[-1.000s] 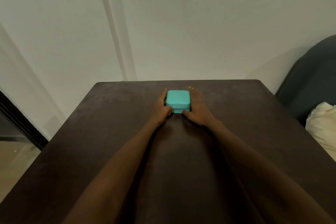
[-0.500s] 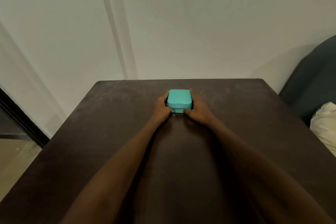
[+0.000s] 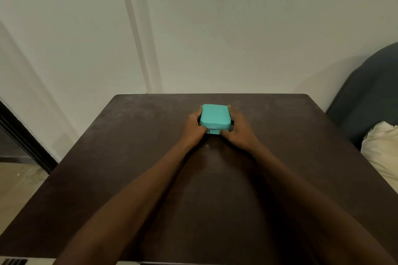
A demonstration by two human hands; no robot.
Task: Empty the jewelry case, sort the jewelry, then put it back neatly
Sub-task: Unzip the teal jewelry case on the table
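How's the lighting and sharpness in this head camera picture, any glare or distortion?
Head view: dim, soft light with no glare; the dark table swallows detail in the forearms; the teal jewelry case stands out clearly; wide-angle bending curves the wall lines; slight softness overall.

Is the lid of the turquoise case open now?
No, the case is closed flat on the table, held between the left hand and right hand.
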